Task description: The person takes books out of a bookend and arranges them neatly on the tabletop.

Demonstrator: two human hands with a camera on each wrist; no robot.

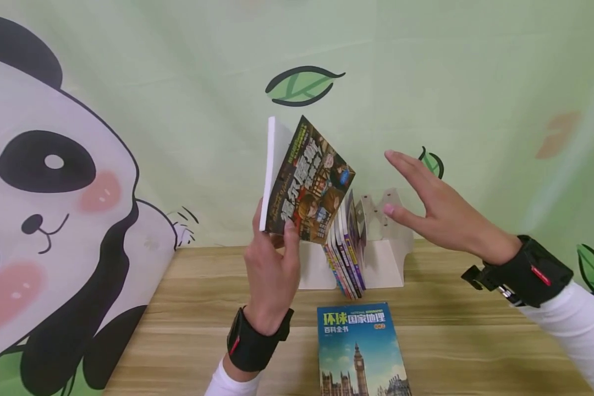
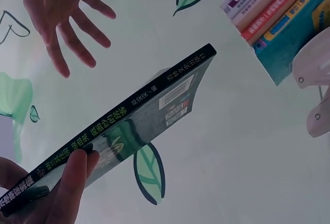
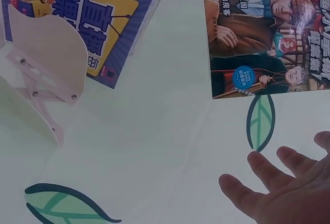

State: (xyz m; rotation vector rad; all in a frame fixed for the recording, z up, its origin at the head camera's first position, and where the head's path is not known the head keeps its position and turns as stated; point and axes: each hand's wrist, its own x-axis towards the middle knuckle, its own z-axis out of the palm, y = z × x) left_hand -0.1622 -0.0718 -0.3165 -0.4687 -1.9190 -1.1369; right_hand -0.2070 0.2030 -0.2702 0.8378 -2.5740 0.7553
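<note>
A dark paperback book with an illustrated cover is held up above the table by my left hand, its thumb on the cover and the fingers behind. In the left wrist view the black spine of the book faces the camera. My right hand hovers to the right of the book, fingers extended and nothing in them. Several thin books stand leaning in a white bookend rack behind. Flat on the table in front lies a blue book with a clock tower on its cover.
The wood-grain table runs back to a pale green cloth printed with leaves and a large panda. In the right wrist view, a purple and yellow book stands beside the rack's folding plate.
</note>
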